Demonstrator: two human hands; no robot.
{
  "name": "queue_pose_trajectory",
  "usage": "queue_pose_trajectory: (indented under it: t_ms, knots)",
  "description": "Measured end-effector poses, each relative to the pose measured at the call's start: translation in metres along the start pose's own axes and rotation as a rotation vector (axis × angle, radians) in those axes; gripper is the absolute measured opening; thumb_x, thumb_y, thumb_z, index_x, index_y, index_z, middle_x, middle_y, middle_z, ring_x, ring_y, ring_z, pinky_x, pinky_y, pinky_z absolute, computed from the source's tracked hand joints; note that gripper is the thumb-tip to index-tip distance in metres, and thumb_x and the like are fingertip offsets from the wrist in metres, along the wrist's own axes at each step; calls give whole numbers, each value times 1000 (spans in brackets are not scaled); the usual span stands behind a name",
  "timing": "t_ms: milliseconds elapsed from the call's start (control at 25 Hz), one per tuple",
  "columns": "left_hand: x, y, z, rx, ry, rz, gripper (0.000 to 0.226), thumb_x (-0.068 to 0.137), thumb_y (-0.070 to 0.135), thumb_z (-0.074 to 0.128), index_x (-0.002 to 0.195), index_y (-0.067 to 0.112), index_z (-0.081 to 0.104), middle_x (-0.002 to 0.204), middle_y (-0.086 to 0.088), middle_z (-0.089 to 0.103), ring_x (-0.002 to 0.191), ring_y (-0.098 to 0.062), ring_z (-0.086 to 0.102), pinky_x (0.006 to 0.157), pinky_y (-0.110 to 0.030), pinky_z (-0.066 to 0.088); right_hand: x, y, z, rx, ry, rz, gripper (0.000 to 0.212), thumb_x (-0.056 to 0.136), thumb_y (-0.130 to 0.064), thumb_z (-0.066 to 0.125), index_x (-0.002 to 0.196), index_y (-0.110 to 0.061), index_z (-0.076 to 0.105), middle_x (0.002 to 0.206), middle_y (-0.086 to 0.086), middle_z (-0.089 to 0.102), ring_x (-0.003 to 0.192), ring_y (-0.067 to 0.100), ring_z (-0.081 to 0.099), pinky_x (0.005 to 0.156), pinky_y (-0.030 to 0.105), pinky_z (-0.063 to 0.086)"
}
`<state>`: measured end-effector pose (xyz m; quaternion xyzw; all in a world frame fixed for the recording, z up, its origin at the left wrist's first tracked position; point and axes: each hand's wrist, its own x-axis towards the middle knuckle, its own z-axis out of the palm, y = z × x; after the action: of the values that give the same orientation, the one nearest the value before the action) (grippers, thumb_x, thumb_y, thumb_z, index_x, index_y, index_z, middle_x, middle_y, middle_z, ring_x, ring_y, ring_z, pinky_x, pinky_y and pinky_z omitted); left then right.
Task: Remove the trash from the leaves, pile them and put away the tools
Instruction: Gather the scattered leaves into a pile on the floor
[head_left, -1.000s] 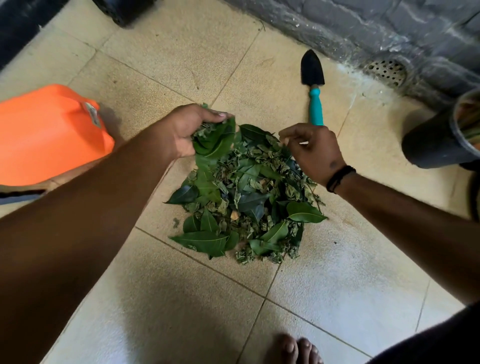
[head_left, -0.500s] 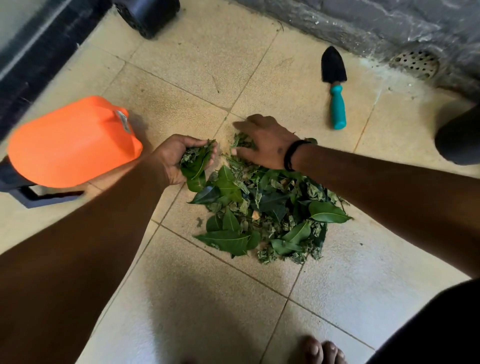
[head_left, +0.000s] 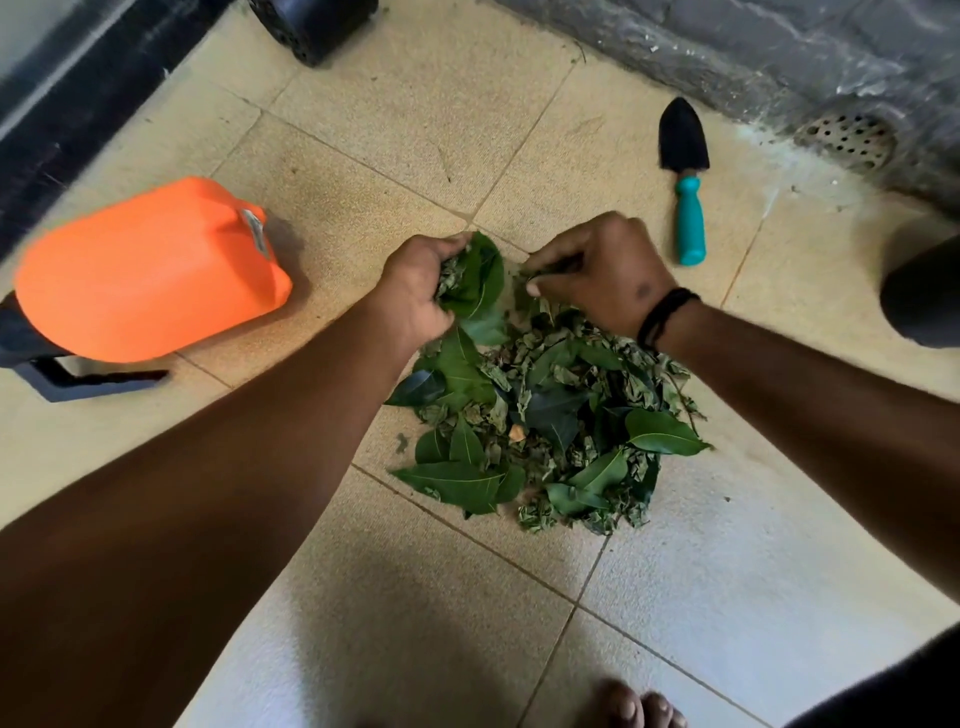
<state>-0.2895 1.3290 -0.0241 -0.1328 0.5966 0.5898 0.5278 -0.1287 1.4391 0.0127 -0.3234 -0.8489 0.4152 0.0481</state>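
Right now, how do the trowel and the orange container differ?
The trowel is slim, with a black blade and teal handle; the orange container is bulky and one solid colour. The trowel lies flat beyond the right hand, blade pointing to the wall; the container lies on its side, left of the left hand. Shared: both rest on the tiled floor, untouched, clear of the leaf pile.

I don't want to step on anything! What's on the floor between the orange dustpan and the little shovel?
In the head view, between the orange dustpan and the little shovel are bare floor tiles, then both hands: the left hand gripping leaves, the right hand beside it.
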Motion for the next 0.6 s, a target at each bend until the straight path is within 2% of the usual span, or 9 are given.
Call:
queue_pose_trajectory:
  t_ms: [80,160,240,360,440,520,600]
  knots:
    - [-3,-3,20,-36,26,37,17,101,14,54,108,8,69,112,-21,71,96,-38,71,83,-61,58,-5,-8,-17,279,76,72,13,80,-13,84,90,-16,78,78,-7,75,65,-2,66,66,16,57]
    - [-6,-9,40,-63,28,62,21,100,16,54,111,6,70,113,-22,71,101,-40,70,86,-62,57,-9,-17,-21,610,122,163,11,80,-5,82,87,-11,76,76,0,76,62,6,67,57,19,55]
    - [-13,-16,57,-80,-14,46,31,97,15,50,117,0,69,113,-27,71,102,-43,70,89,-65,55,-9,-21,-17,718,176,188,11,79,-3,81,86,-8,74,76,5,76,62,10,68,56,20,54]
    - [-28,-24,77,-53,-83,53,35,93,11,46,114,-5,69,108,-25,73,98,-39,72,91,-59,56,-7,-10,-12,403,318,67,15,73,-17,88,82,-15,76,78,2,77,71,16,73,67,35,62]
    - [-34,-24,83,-49,-119,63,33,99,21,52,115,-3,68,107,-22,72,95,-35,73,87,-50,59,-8,-3,-12,215,380,25,16,72,-25,89,78,-19,75,74,-6,74,69,9,71,67,33,62]
    - [-35,-21,80,-51,-205,53,53,95,40,65,131,2,61,121,-22,69,100,-37,72,88,-53,59,-10,1,-13,130,392,3,15,75,-28,87,74,-21,75,70,-10,72,65,4,68,66,27,60]
    - [-36,-21,72,81,-252,71,64,86,49,74,132,7,61,123,-21,68,101,-39,72,87,-58,58,-10,7,-14,125,366,18,13,78,-30,84,73,-20,77,70,-11,73,65,2,68,70,27,59]
